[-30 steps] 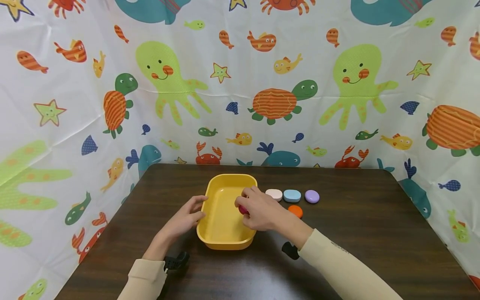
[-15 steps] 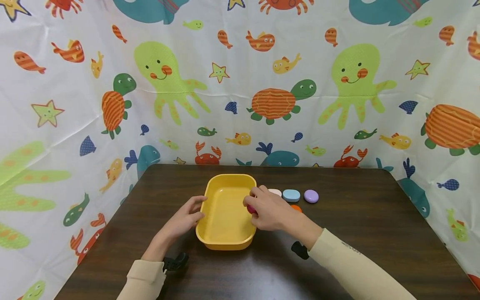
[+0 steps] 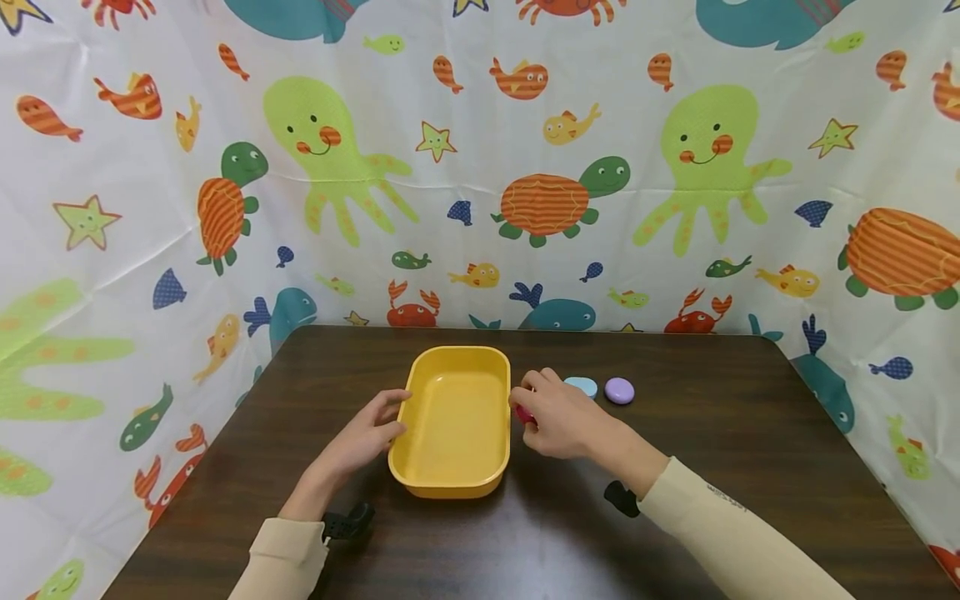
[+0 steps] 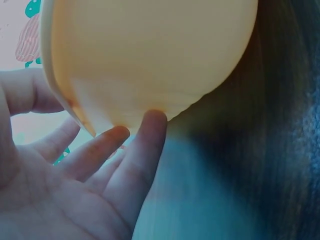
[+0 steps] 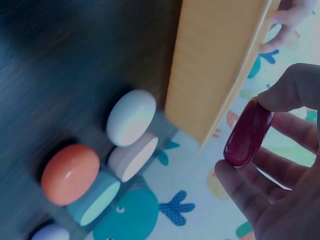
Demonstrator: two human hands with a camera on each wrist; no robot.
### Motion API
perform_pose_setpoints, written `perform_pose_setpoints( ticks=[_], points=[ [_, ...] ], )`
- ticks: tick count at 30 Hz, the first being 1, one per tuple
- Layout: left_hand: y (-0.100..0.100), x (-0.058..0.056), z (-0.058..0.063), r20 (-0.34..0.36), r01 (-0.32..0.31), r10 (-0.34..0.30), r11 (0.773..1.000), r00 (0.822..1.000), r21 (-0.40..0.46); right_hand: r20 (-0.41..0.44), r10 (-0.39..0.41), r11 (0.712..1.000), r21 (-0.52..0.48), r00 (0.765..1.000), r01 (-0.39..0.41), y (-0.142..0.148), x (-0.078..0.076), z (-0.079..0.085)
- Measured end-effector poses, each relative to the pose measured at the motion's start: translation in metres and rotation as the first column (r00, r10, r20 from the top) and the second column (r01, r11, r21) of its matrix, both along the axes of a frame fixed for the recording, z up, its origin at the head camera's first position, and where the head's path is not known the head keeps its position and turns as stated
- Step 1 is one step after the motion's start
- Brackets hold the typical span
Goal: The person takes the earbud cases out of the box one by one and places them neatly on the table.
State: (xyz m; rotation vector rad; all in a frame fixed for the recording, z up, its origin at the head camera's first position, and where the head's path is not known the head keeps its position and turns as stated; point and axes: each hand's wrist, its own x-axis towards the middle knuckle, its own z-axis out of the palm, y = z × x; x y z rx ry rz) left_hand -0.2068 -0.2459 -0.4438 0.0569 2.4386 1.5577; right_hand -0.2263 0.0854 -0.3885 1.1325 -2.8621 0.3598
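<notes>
In the head view my right hand (image 3: 558, 417) is just off the right rim of a yellow tray (image 3: 453, 421). Between thumb and fingertips it pinches a dark red, shiny rounded bar (image 5: 248, 132), like a small soap, clear of the table in the right wrist view. On the tray's far side, my left hand (image 3: 367, 429) touches the left rim. Its fairly straight fingers (image 4: 140, 160) rest against the outer wall in the left wrist view. Inside, the tray holds nothing visible.
Right of the tray lie a blue bar (image 3: 581, 387) and a purple disc (image 3: 619, 391). The right wrist view adds a white oval (image 5: 131, 118), a pale pink bar (image 5: 133, 156) and an orange disc (image 5: 70, 174). A patterned curtain (image 3: 480, 208) hangs behind the dark table (image 3: 712, 467).
My right hand has carried the dark red bar rightward, from over the tray to just beyond its right rim. It now covers the orange disc and pink bar in the head view. My left hand stays put.
</notes>
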Motion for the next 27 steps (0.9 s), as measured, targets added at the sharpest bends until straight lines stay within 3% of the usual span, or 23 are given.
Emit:
perform_pose_setpoints(
  ticks=[27],
  points=[
    [-0.001, -0.003, 0.002, -0.028, 0.012, -0.012, 1.000, 1.000, 0.001, -0.024, -0.116, 0.993, -0.039, 0.993, 0.115, 0.062, -0.007, -0.012]
  ],
)
